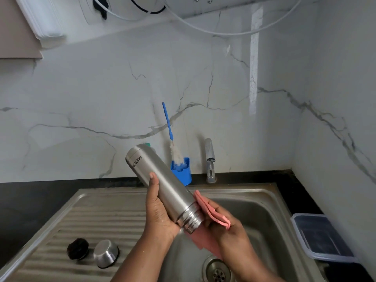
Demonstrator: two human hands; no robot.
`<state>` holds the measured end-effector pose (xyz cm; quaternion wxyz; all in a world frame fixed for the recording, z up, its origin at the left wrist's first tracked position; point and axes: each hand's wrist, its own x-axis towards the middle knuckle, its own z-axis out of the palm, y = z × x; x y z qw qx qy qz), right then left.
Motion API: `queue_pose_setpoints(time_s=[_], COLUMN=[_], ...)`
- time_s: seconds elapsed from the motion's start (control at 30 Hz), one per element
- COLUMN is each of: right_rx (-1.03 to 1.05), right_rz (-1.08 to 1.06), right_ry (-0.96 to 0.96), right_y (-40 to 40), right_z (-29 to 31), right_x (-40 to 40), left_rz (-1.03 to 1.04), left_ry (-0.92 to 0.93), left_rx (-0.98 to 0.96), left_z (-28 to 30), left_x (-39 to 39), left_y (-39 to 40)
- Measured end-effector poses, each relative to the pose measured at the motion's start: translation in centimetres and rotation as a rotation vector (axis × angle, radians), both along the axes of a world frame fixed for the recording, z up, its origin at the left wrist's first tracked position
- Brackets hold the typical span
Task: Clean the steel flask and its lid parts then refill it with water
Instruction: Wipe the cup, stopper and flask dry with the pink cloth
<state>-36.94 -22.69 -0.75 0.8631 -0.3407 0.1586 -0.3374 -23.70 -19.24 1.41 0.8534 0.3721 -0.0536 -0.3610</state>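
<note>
head view, from my remote seat: i see the left hand (160,210) wrapped around the lower body of the steel flask (162,186), thumb lying up along its side, fingers curled behind it. i see the flask held over the sink (270,204), tilted, its base up to the left and its open threaded mouth down to the right. the right hand (225,224) holds a pink cloth (211,212) pinched between thumb and fingers, the cloth touching the neck of the flask and hanging down below the mouth. on the ribbed drainboard (101,218) to the left i can make out the black stopper (78,248) and just beside it the steel cap (106,253), lying apart from the flask. behind the flask stands a blue holder (183,171) with a bottle brush (173,143) upright in it, near the tap (210,159). a clear plastic box (323,237) sits on the dark counter to the right of the sink.
</note>
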Motion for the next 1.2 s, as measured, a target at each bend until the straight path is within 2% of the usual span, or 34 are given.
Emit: queue_pose_setpoints(time_s=[0.13,0.3,0.43,0.63,0.73,0.93,1.07,1.13,1.2], right_rx=[-0.116,-0.079,-0.018,0.270,0.407,0.663,0.633,0.485,0.295], right_rz=[0.013,0.058,0.152,0.331,0.425,0.421,0.455,0.499,0.414], right_ry=[0.181,0.214,0.221,0.174,0.088,-0.083,0.007,0.137,0.229], right_y=[-0.1,-0.2,-0.1,-0.8,-1.0,-1.5,-2.3,-3.0,-4.0], right_z=[0.2,-0.3,-0.6,-0.5,-0.2,-0.4,-1.5,-1.1,-0.4], right_x=[-0.3,-1.2,-1.5,-1.9,-2.2,-2.0,-3.2,-4.3,-4.9], left_rz=[0.008,0.119,0.123,0.173,0.201,0.223,0.273,0.302,0.302], left_ry=[-0.062,-0.188,-0.277,-0.253,-0.237,-0.358,-0.424,-0.437,-0.407], left_rx=[0.010,-0.029,-0.036,0.012,0.003,-0.080,-0.109,-0.093,-0.004], left_z=[-0.1,-1.1,-1.3,-1.8,-2.1,-2.4,-2.5,-2.6,-2.7], left_x=[0.1,0.0,-0.2,0.4,0.6,1.1,1.5,2.1,2.8], left_y=[0.2,0.6,0.5,0.2,-0.2,-0.3,0.0,0.1,0.5])
